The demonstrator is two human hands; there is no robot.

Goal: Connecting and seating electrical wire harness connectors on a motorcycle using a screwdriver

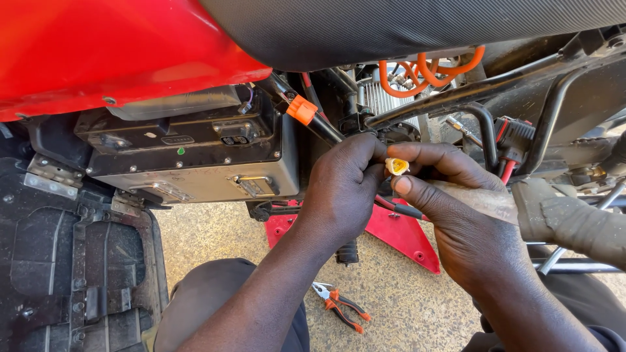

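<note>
Left hand and right hand pinch a small yellow plastic connector, perhaps half-mated, beside the grey metal battery box.

We see hard daylight falling from above onto the red body panel, which glows almost overexposed along its lower edge. Beneath that panel the grey battery case sits in soft shade, yet its details stay readable. Right of the panel, the black seat shows crisp texture. The concrete floor below is bright and evenly lit. Focus holds sharp throughout; straight edges bow slightly near the corners.
</note>
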